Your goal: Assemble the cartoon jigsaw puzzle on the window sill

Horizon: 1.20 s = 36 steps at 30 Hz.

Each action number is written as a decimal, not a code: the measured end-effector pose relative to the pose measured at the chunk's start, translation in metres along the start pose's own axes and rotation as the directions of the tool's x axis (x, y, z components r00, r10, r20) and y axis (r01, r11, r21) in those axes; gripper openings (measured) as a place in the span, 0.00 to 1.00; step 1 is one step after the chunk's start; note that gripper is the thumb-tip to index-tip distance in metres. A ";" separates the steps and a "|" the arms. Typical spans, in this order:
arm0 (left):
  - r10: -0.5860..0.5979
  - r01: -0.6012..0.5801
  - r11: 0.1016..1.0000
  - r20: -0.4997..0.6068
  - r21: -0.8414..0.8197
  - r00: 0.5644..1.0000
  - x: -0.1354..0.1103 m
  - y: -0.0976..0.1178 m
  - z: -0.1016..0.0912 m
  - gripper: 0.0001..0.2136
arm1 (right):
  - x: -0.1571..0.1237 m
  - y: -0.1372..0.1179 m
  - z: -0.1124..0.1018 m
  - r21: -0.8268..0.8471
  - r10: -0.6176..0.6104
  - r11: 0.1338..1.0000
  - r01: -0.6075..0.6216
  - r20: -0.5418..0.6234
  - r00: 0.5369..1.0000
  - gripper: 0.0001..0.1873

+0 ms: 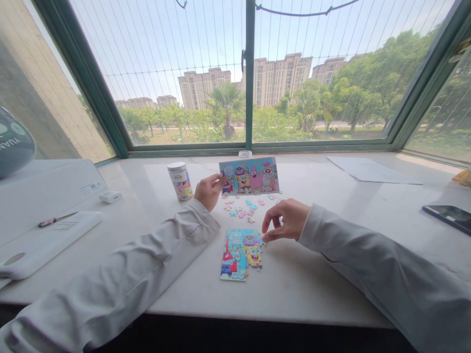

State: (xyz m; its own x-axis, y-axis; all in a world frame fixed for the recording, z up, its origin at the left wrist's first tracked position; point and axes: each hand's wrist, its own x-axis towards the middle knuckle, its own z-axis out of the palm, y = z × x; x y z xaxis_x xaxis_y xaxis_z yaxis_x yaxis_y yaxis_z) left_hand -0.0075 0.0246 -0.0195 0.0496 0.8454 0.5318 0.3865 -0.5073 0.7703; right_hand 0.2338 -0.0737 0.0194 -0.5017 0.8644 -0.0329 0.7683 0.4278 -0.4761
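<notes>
Our left hand (209, 191) pinches the picture card (253, 177) by its left edge; our right hand (290, 219) curls at the puzzle's (235, 255) right edge on the worktop (294, 289), and whether its grip holds anything we cannot tell; the puzzle seems light, stiff and easily parted, best held by opposite edges

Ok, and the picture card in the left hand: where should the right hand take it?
Best guess: pinch the picture card by its right edge, right hand coming from the right, thumb in front, fingers behind. It looks thin and is held up facing the camera; the left hand has its left edge, leaving the right one free.
</notes>
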 end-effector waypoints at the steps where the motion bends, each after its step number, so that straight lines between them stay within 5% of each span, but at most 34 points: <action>1: -0.004 0.004 1.000 -0.001 0.007 1.000 0.000 0.000 0.000 0.15 | 0.000 -0.001 0.002 -0.014 -0.001 1.000 0.002 0.012 1.000 0.18; 17: -0.020 0.020 0.997 -0.002 -0.072 1.000 0.000 -0.002 0.000 0.16 | 0.001 -0.002 0.004 -0.017 0.066 0.998 -0.065 0.104 0.992 0.20; 22: -0.033 0.040 0.997 0.102 -0.073 0.994 0.002 -0.010 0.004 0.19 | 0.001 -0.002 0.003 -0.005 0.053 0.999 -0.053 0.108 0.993 0.19; 28: -0.188 0.148 0.965 0.181 0.215 0.965 -0.001 -0.012 0.005 0.23 | 0.000 -0.002 0.003 -0.003 0.027 1.000 -0.027 0.108 0.994 0.17; 32: -0.020 -0.008 0.904 0.061 0.428 0.998 -0.008 0.011 -0.001 0.23 | 0.000 -0.001 0.004 -0.025 0.035 0.999 -0.033 0.105 0.994 0.17; 34: 0.017 -0.065 0.928 0.133 0.368 0.991 -0.015 0.025 0.000 0.21 | 0.000 -0.001 0.004 -0.029 0.034 0.999 -0.031 0.106 0.994 0.17; 36: 0.025 -0.110 0.966 0.339 0.235 0.941 -0.025 0.038 0.006 0.18 | 0.000 -0.002 0.003 -0.030 0.035 0.999 -0.032 0.111 0.993 0.17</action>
State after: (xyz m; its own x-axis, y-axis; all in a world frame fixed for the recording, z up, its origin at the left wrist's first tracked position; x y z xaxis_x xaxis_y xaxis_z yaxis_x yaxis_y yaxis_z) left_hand 0.0115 -0.0150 -0.0054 0.3682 0.8393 0.4001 0.5845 -0.5436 0.6024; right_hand 0.2312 -0.0754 0.0171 -0.5151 0.8444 -0.1470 0.7958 0.4076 -0.4478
